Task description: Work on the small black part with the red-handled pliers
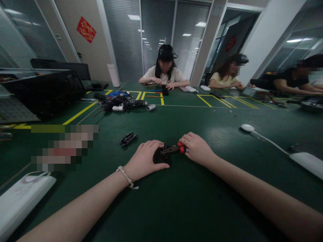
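- Green table (209, 201) with yellow tape (79, 112) toward its far side fills most of the view, with glass panels (158, 30) behind it at 12 o'clock.
- Left hand (146, 156): thumb and fingers close on opposite edges of a flat black part (158, 158), which lies on the table at the centre.
- Right hand (198, 148): fingers clamped round the red handles of the pliers (172, 150). The pliers point to 9 o'clock, their nose over the black part; whether they pinch anything I cannot tell.
- Near the left fingers, at 10 o'clock, lies a small black piece (128, 139).
- Further out at 11 o'clock is a heap of dark cables (117, 101).
- White boxes sit at 8 o'clock (25, 201) and 3 o'clock (309, 163).
- At 12 o'clock, across the table, a co-worker (164, 72) handles wires.
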The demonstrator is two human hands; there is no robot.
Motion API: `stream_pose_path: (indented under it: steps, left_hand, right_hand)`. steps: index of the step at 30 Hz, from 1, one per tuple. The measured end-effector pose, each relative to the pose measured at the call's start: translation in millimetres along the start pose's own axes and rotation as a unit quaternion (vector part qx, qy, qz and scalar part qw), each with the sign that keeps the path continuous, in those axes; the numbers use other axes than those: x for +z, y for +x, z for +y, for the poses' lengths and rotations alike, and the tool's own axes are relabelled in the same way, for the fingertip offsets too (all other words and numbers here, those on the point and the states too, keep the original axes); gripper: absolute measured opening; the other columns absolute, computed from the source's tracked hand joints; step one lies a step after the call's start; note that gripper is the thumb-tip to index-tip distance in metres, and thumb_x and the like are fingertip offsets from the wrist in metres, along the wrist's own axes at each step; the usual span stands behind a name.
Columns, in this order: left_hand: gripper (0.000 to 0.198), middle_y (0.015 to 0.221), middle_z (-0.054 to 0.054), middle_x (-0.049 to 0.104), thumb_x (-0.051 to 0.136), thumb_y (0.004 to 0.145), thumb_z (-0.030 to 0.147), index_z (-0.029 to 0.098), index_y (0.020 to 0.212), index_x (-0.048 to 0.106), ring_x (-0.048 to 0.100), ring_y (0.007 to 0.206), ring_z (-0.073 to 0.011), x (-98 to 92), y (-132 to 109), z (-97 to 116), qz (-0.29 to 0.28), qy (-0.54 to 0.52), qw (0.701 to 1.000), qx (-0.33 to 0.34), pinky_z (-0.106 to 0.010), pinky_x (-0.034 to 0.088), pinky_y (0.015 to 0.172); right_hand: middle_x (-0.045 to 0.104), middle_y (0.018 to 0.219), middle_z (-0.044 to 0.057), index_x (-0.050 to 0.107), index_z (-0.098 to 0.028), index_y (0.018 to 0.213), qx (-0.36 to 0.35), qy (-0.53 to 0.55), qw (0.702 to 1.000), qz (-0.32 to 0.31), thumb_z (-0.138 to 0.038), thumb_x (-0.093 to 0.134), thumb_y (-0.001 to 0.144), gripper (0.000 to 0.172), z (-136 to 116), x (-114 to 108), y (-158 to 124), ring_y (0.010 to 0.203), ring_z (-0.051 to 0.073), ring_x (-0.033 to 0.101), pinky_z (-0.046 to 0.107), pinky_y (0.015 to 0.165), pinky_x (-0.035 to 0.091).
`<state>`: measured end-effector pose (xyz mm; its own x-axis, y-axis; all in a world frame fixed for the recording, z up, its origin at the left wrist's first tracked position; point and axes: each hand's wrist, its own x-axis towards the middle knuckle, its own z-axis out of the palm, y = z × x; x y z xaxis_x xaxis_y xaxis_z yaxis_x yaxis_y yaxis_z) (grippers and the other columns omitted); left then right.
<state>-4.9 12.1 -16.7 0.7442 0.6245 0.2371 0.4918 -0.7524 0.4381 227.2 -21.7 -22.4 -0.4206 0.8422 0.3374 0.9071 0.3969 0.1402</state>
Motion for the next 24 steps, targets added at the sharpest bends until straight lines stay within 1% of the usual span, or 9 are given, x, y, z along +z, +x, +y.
stream_pose_path:
  steps: [4, 12, 16, 24]
  left_hand:
    - [0.055, 0.107, -0.003, 0.053, 0.059, 0.065, 0.057, 0.023, 0.107, 0.045, 0.046, 0.102, -0.0247, -1.9, 0.3, 0.5, -0.008, -0.007, 1.0, -0.011, -0.04, 0.035, 0.087]
    - [0.065, 0.113, -0.005, 0.05, 0.06, 0.062, 0.058, 0.024, 0.114, 0.042, 0.045, 0.104, -0.0268, -0.6, 0.4, 0.4, -0.001, -0.014, 0.999, -0.035, -0.041, 0.035, 0.087]
    - [0.062, 0.11, -0.005, 0.051, 0.059, 0.062, 0.059, 0.024, 0.11, 0.044, 0.047, 0.102, -0.0271, -1.8, -0.1, 0.5, -0.009, -0.017, 0.999, -0.042, -0.042, 0.036, 0.084]
    - [0.058, 0.107, -0.004, 0.053, 0.059, 0.063, 0.058, 0.024, 0.108, 0.045, 0.048, 0.099, -0.0261, -1.6, -0.1, 1.7, -0.007, -0.008, 0.999, -0.036, -0.041, 0.037, 0.083]
  right_hand:
    - [0.055, 0.086, 0.007, 0.055, -0.014, 0.09, -0.003, 0.0, 1.0, 0.003, -0.012, 0.052, 0.065, 0.025, 0.2, 0.5, 0.0, 0.078, 0.018, 0.043, 0.03, 0.068, 0.036]
    - [0.055, 0.088, 0.007, 0.055, -0.014, 0.09, -0.004, 0.001, 1.0, 0.003, -0.013, 0.052, 0.065, 0.026, 0.0, 0.8, -0.7, 0.079, 0.019, 0.043, 0.031, 0.068, 0.037]
    - [0.055, 0.088, 0.008, 0.055, -0.015, 0.09, -0.003, 0.005, 1.0, 0.004, -0.013, 0.052, 0.066, 0.025, 0.8, 0.1, -0.7, 0.078, 0.019, 0.043, 0.031, 0.068, 0.036]
    - [0.055, 0.086, 0.007, 0.055, -0.014, 0.091, -0.006, 0.002, 1.0, 0.0, -0.014, 0.053, 0.065, 0.026, 0.9, -0.3, -0.1, 0.078, 0.019, 0.043, 0.03, 0.068, 0.036]
